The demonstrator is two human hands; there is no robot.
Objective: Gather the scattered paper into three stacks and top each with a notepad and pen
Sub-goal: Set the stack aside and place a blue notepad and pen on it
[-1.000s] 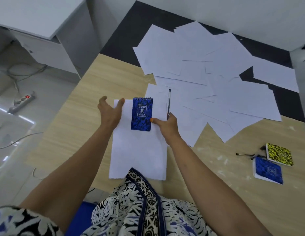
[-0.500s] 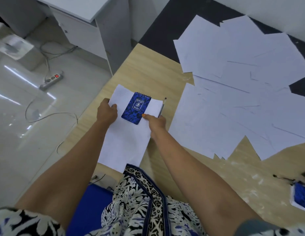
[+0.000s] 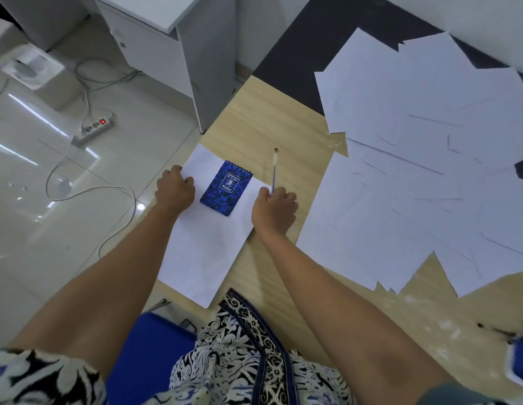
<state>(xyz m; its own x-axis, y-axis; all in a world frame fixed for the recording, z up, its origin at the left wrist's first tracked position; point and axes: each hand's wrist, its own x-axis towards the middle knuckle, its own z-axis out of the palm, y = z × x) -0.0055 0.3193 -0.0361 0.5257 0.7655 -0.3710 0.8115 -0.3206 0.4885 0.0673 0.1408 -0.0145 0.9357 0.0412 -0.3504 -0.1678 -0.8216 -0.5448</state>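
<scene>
The small blue spiral-bound notepad with a marbled cover point(image 3: 227, 187), lying between the left hand point(image 3: 175, 190) and the right hand point(image 3: 274, 210), carries a white framed label with an emblem and some lines of print, but the letters are too small to read.

Between my hands the blue notepad point(image 3: 226, 187) blocks the stack point(image 3: 204, 252); right of my right hand point(image 3: 273, 210), bare wood, then scattered paper point(image 3: 423, 176).
</scene>
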